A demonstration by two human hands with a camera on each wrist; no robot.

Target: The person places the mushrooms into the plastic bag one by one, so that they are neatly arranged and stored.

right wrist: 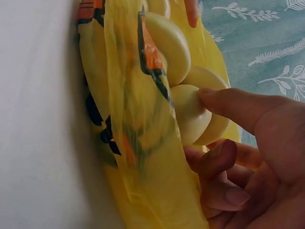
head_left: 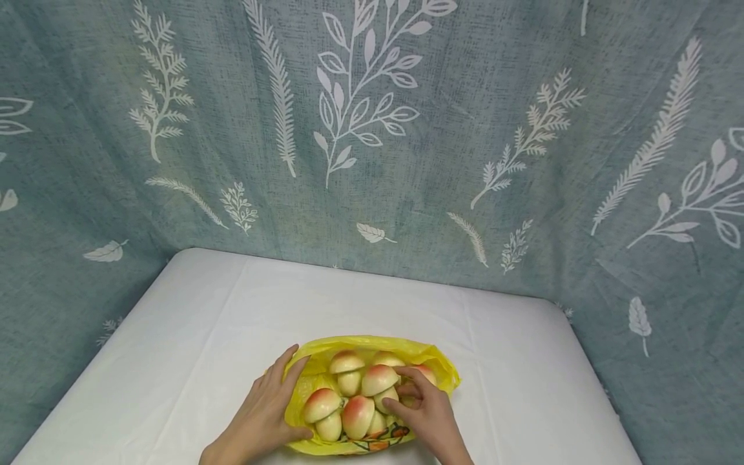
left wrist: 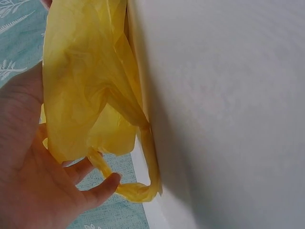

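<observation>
A yellow plastic bag [head_left: 372,341] lies with its mouth spread wide, holding several mushroom-shaped pieces with cream stems and red-tinted caps, such as the mushroom [head_left: 322,405] at the left. My left hand [head_left: 261,403] holds the bag's left rim; in the left wrist view a twisted bag handle [left wrist: 151,157] hangs by the fingertips. Reaching in from the right, my right hand [head_left: 427,410] pinches a mushroom [head_left: 380,380] near the middle, with the thumb on its stem. The right wrist view shows the thumb on that mushroom [right wrist: 188,114], behind the printed bag wall; the other fingers are curled.
The bag sits near the front edge of a white-covered table [head_left: 349,290]. Behind and at both sides hangs a grey-green curtain [head_left: 372,213] with white leaf patterns. Dark and orange print [head_left: 380,444] marks the front of the bag.
</observation>
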